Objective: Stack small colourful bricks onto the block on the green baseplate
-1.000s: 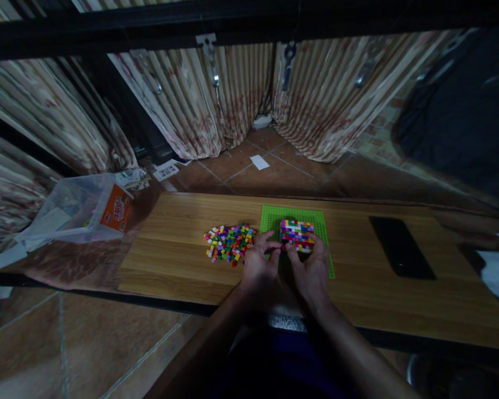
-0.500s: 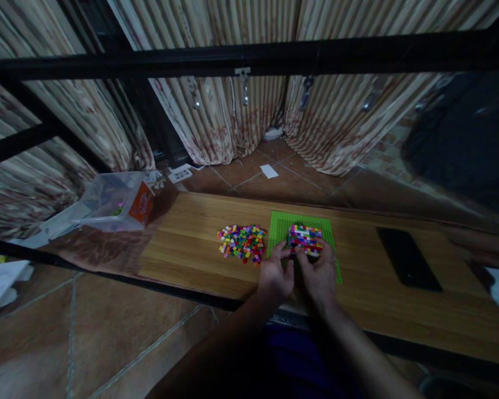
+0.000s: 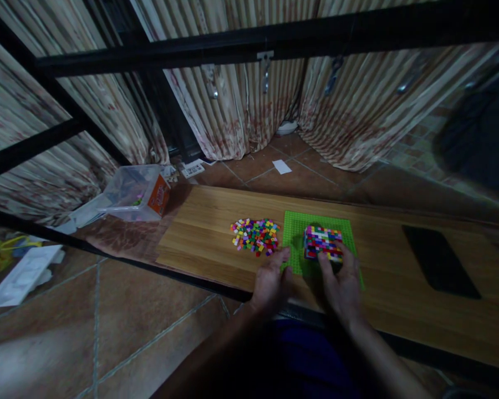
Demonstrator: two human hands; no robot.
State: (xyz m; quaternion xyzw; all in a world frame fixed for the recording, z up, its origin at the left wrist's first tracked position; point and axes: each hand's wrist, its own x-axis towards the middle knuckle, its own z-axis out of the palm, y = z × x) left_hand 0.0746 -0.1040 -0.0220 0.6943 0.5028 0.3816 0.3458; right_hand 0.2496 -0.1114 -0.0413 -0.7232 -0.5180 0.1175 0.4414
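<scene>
A multicoloured block of toy building bricks [image 3: 321, 237] sits on a green studded baseplate [image 3: 293, 220]. My right hand [image 3: 343, 285] grips the block at its near right side, thumb at the front edge and fingers around the right end. My left hand [image 3: 271, 280] is off the block, over the baseplate's near left corner. Its thumb and forefinger are apart, with nothing visible between them. Just beyond it lies a loose pile of small coloured bricks [image 3: 255, 235], left of the baseplate.
All this rests on a long wooden board [image 3: 216, 208]. A dark flat slab [image 3: 438, 260] lies to the right. A clear plastic box [image 3: 135, 191] with an orange label stands at the far left. Dark metal bars [image 3: 233, 41] cross in front of striped curtains.
My left hand has come away from the brick block and shifted left toward the loose pile. My right hand stays at the block. The whole view has turned slightly.
</scene>
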